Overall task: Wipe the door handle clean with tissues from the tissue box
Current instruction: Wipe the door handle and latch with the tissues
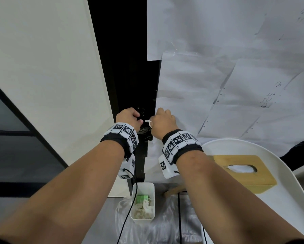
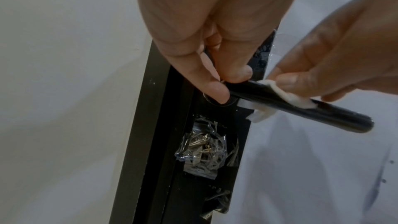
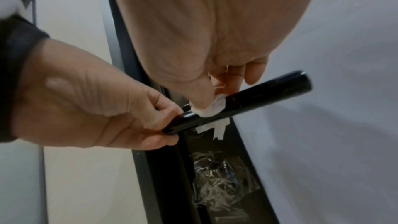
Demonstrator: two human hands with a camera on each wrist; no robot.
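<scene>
The black lever door handle (image 2: pixel 336 117) sticks out to the right from a dark door edge. My left hand (image 2: pixel 228 84) grips its base end by the round rose, thumb below and fingers above. My right hand (image 3: pixel 221 91) pinches a folded white tissue (image 3: pixel 213 108) around the middle of the handle (image 3: pixel 269 94), close to the left hand. The handle's free tip is bare. In the head view both hands (image 1: pixel 135 117) (image 1: pixel 158 120) meet at the door edge and hide most of the handle, with a bit of tissue (image 1: pixel 147 121) showing. The wooden-topped tissue box (image 1: pixel 244 171) lies on a white round table (image 1: pixel 288 217) at the right.
A white bin (image 1: pixel 134 191) holding used tissues stands on the floor under my hands, on a clear plastic bag (image 1: pixel 165 229). White paper sheets (image 1: pixel 218 85) cover the door. Crumpled clear tape (image 2: pixel 204 151) covers the lock below the handle. A white wall (image 1: pixel 42 67) is at the left.
</scene>
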